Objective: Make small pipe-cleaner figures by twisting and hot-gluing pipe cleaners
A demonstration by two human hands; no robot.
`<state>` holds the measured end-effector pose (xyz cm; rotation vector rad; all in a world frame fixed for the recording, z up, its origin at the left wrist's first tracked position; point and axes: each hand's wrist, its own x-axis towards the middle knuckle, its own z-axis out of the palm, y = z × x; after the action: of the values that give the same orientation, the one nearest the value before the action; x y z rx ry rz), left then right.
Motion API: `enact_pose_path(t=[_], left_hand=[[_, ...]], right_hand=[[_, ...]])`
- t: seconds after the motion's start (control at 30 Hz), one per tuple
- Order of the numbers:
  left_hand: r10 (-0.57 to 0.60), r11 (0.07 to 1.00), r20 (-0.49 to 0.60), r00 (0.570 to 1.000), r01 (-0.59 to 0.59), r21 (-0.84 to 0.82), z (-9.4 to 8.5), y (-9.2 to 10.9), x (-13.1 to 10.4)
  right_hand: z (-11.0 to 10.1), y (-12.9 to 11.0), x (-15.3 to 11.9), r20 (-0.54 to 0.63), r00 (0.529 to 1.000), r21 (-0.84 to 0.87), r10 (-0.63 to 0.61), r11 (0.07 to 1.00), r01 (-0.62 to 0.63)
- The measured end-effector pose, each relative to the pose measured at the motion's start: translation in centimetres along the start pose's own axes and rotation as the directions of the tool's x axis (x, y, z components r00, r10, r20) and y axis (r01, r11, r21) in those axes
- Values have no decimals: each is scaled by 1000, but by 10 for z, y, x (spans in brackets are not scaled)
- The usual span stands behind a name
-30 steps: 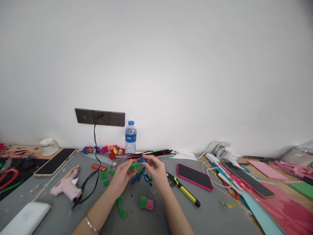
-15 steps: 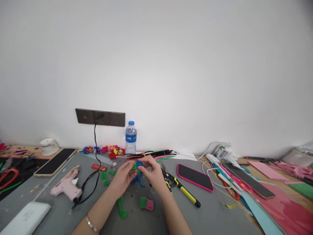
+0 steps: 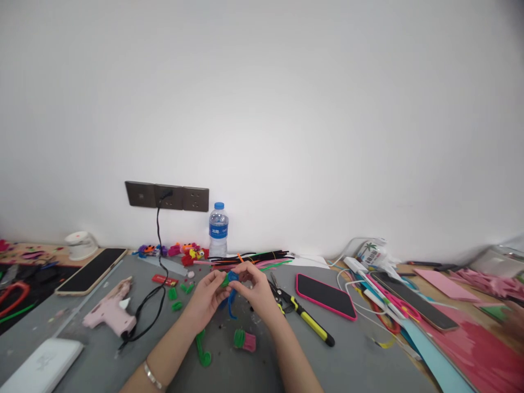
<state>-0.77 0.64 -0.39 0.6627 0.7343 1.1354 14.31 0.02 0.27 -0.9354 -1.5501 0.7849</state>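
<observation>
My left hand (image 3: 207, 297) pinches a green fuzzy pipe cleaner piece (image 3: 225, 280) between thumb and fingers. Against it, my right hand (image 3: 256, 285) grips a blue pipe cleaner coil (image 3: 233, 276), whose loose end hangs below the fingers. More blue material behind the hands is mostly hidden. On the grey mat (image 3: 307, 360) below lie a long green pipe cleaner piece with a coiled end (image 3: 203, 355) and a green and pink bundle (image 3: 244, 340). Small green coils (image 3: 173, 295) rest left of my hands.
A pink glue gun (image 3: 110, 311) with a black cord lies left. Right of my hands are yellow-black pliers (image 3: 311, 322) and a pink-cased phone (image 3: 325, 296). Pipe cleaners (image 3: 262, 257) and a water bottle (image 3: 218, 232) stand along the wall. Another person's blurred hand (image 3: 514, 319) shows far right.
The blue coil has turned between my fingers and its round face shows more. Its hanging end has shifted slightly left. Another person's hand has come in at the right edge.
</observation>
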Motion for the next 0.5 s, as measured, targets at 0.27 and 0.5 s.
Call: enact_pose_path(t=[0.27,0.5], left_hand=[[63,994,26,998,-65,93,6,5,-6],[163,972,41,986,-168,164,4,5,-4]], right_hand=[[-4,4,1,-29,1000,-23,-13,1000,12],[-9,8,3,5,999,35,32,999,-32]])
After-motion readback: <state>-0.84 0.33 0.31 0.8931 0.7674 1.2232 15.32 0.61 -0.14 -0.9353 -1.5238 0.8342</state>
